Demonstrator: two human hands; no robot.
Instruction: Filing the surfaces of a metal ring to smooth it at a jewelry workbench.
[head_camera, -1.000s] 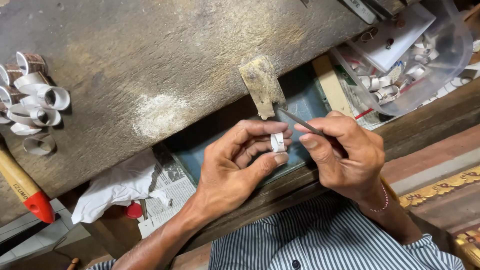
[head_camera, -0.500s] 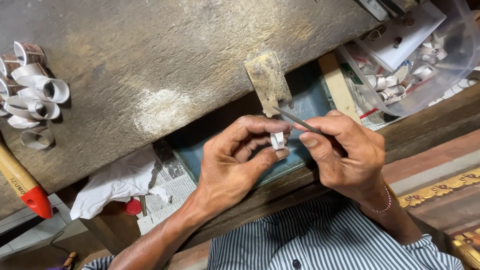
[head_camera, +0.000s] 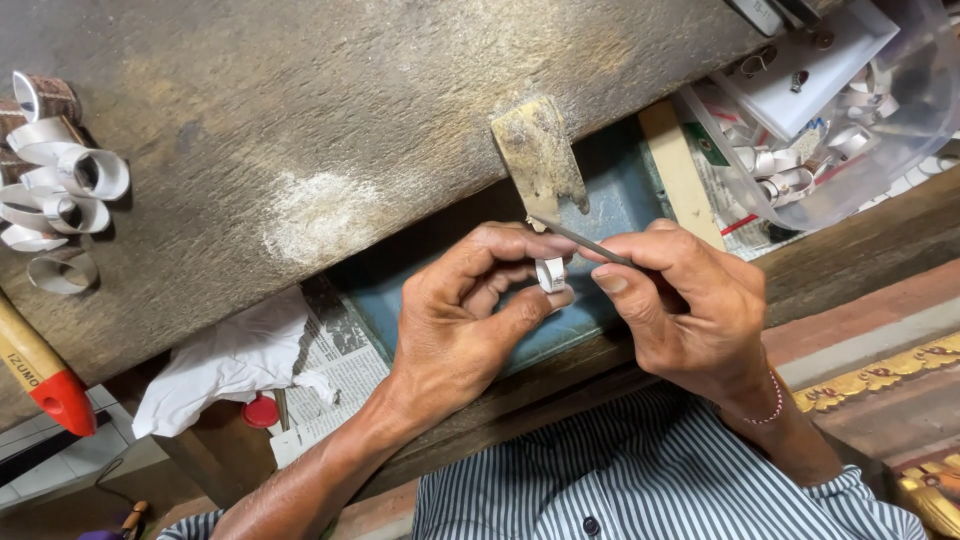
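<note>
My left hand pinches a small silver ring between thumb and fingers, just below a worn wooden bench pin that sticks out from the workbench. My right hand grips a thin metal file, whose tip lies against the ring near the pin's end. Both hands hover over a blue tray set in the open drawer under the bench.
The grey worn workbench top fills the upper view. Curled strips of sandpaper lie at its left edge. A clear plastic bowl with small white parts sits at upper right. A red-tipped wooden handle, white cloth and newspaper lie lower left.
The file has shifted slightly along the ring, and both hands have stayed in the same place by the bench pin.
</note>
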